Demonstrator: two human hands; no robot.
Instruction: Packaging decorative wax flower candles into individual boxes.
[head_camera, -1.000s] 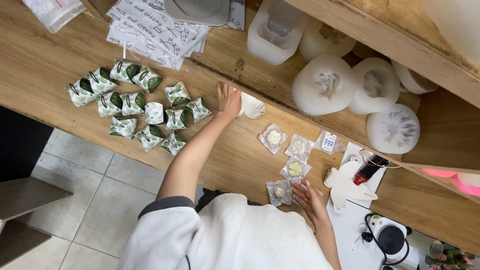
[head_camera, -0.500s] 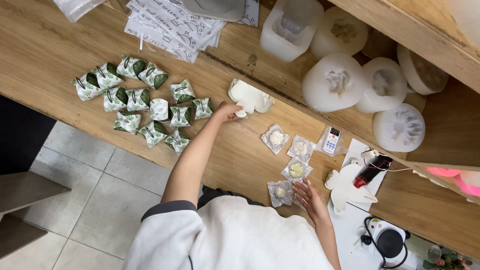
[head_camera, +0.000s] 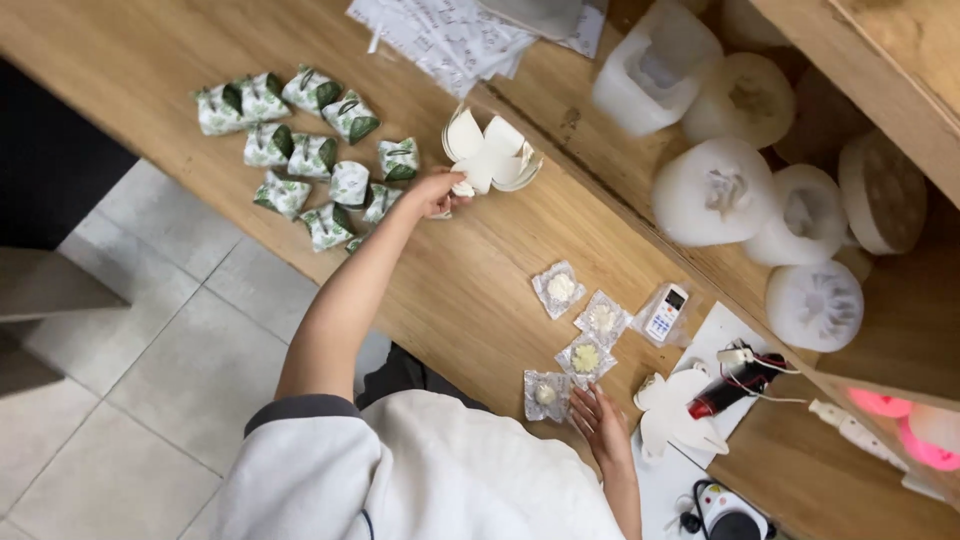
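My left hand pinches the near edge of a stiff white paper flower, petals fanning toward 1 o'clock, just beside green-and-white packets. At 5 o'clock, my right hand rests flat, fingers loose, touching a crinkly clear sachet on the wooden table.

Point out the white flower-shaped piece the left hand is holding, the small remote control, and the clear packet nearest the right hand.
White flower-shaped piece (head_camera: 490, 155), head view, on a middle petal.
Small remote control (head_camera: 665, 312), head view, on its white body.
Clear packet (head_camera: 545, 394), head view, on the pale round piece inside.
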